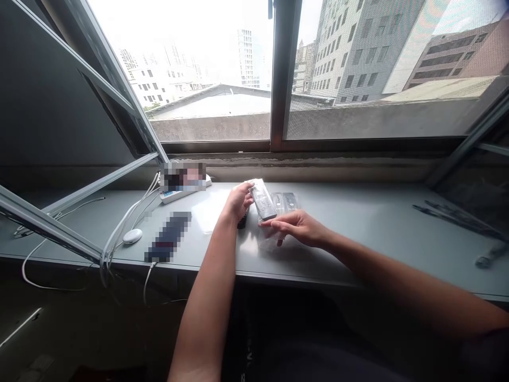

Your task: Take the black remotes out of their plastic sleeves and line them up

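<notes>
A flat, dark rectangular item in a clear plastic bag (264, 201) is tilted up between my hands, above the table. My left hand (237, 201) grips its upper left edge with fingers and thumb. The fingers of my right hand (299, 227) are closed on the lower end of the plastic. Loose clear film hangs beneath the right fingers. Just behind, similar dark items in clear bags (291, 200) lie on the table. A small black object (242, 220) shows below my left hand, mostly hidden by it.
On the grey table (377, 228), a white power strip (186, 190) with cables stands back left. A blurred-out dark phone-like slab (169, 237) and a round white charger (132, 236) lie nearer. Metal frame bars (107, 183) slant at left. Dark thin items (457, 220) lie at right.
</notes>
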`<state>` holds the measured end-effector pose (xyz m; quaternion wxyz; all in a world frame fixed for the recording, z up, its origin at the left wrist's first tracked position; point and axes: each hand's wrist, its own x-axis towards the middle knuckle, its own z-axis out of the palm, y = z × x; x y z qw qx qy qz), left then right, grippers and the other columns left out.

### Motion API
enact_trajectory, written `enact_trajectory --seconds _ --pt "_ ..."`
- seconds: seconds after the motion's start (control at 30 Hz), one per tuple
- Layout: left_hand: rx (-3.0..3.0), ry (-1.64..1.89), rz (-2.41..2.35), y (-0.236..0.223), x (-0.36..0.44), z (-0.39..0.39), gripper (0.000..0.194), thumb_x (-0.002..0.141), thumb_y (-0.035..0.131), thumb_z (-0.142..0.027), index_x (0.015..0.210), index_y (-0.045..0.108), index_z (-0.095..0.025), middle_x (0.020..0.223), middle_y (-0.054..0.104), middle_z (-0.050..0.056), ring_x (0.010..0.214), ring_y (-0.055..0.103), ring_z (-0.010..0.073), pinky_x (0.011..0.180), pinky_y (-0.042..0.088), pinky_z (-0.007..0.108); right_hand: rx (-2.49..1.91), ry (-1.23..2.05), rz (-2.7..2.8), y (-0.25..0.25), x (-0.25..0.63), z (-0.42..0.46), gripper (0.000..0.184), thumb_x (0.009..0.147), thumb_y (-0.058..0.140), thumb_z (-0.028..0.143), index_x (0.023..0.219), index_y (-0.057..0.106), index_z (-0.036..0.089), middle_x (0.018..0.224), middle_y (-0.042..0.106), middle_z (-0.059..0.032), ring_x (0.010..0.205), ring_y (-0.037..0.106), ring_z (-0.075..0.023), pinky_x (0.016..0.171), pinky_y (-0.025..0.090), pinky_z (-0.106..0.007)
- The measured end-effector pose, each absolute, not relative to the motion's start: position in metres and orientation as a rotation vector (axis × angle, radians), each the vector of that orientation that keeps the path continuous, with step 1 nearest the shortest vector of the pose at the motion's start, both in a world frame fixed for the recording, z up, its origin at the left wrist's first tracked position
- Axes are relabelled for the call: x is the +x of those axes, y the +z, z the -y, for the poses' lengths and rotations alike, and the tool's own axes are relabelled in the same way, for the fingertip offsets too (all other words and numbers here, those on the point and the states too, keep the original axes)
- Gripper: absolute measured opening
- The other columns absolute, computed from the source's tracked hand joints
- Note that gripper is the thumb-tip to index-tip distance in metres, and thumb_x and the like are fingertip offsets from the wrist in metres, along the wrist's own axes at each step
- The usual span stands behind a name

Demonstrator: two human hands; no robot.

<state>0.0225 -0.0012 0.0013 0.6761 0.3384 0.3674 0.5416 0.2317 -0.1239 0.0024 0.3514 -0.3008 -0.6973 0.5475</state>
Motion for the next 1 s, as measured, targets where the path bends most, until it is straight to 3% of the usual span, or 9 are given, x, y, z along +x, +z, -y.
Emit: enact_trajectory --seconds 0.13,0.27,0.4,0.53,0.6,0.7,0.8,1.0 --pt "0.839 1.302 -1.014 -0.001 0.017 -0.003 0.02 0.09 0.081 -0.027 0.106 0.076 -0.017 0.109 0.079 0.011 0.076 0.07 0.0128 0.058 0.045 0.02 -0.787 1.42 1.82 0.004 0.229 0.127 0.053 0.101 0.075 0.063 0.127 0.087 0.019 0.097 0.088 -0.0115 0.065 0.078 -0.0192 0.048 0.06 -0.026" --pt "0.857 1.334 -1.082 -0.002 0.015 -0.003 0.019 0.092 0.08 -0.029 0.107 0.074 -0.019 0.139 0.074 0.014 0.099 0.076 0.0205 0.066 0.054 0.022 -0.78 1.42 1.862 -0.005 0.23 0.124 0.055 0.101 0.074 0.064 0.133 0.085 0.02 0.098 0.088 -0.0115 0.064 0.078 -0.0188 0.051 0.06 -0.027" --pt "0.912 1.261 -1.107 0.0 0.016 0.003 0.016 0.097 0.073 -0.026 0.11 0.071 -0.019 0.15 0.067 0.016 0.118 0.076 0.0275 0.077 0.062 0.027 -0.764 1.426 1.934 -0.016 0.231 0.12 0.053 0.107 0.07 0.059 0.141 0.081 0.02 0.106 0.088 -0.0125 0.057 0.073 -0.0134 0.055 0.06 -0.025" --pt "0.957 1.285 -1.077 0.0 0.016 0.003 0.015 0.098 0.07 -0.025 0.111 0.07 -0.019 0.153 0.064 0.016 0.129 0.072 0.0301 0.085 0.065 0.031 -0.776 1.449 1.919 -0.014 0.226 0.121 0.055 0.105 0.071 0.06 0.137 0.082 0.017 0.102 0.088 -0.0123 0.071 0.081 -0.0192 0.052 0.058 -0.024" --pt "0.977 1.316 -1.075 -0.001 0.016 0.001 0.016 0.098 0.07 -0.025 0.112 0.07 -0.019 0.151 0.066 0.017 0.129 0.071 0.0298 0.085 0.066 0.032 -0.774 1.517 1.909 -0.01 0.223 0.123 0.06 0.104 0.072 0.061 0.144 0.077 0.017 0.099 0.087 -0.0115 0.082 0.084 -0.0236 0.053 0.058 -0.024" --pt "1.016 1.344 -1.085 -0.002 0.015 -0.001 0.017 0.097 0.069 -0.028 0.112 0.071 -0.019 0.144 0.07 0.016 0.128 0.072 0.0288 0.086 0.065 0.033 -0.76 1.709 1.884 -0.006 0.22 0.125 0.081 0.102 0.078 0.058 0.168 0.054 0.017 0.101 0.086 -0.0125 0.086 0.085 -0.0257 0.055 0.06 -0.024" --pt "1.057 1.329 -1.091 -0.003 0.015 -0.003 0.019 0.097 0.068 -0.03 0.114 0.072 -0.02 0.142 0.072 0.015 0.126 0.073 0.0275 0.082 0.063 0.031 -0.768 1.846 1.804 -0.006 0.221 0.124 0.095 0.099 0.083 0.056 0.175 0.04 0.018 0.123 0.082 -0.0189 0.091 0.086 -0.0276 0.053 0.062 -0.024" --pt "1.27 1.326 -1.266 -0.008 0.013 -0.008 0.026 0.101 0.061 -0.032 0.12 0.073 -0.019 0.135 0.075 0.014 0.122 0.073 0.0271 0.073 0.06 0.029 -0.781 1.922 1.769 -0.003 0.224 0.125 0.068 0.099 0.082 0.052 0.154 0.065 0.017 0.142 0.076 -0.0206 0.098 0.087 -0.0299 0.051 0.061 -0.021"
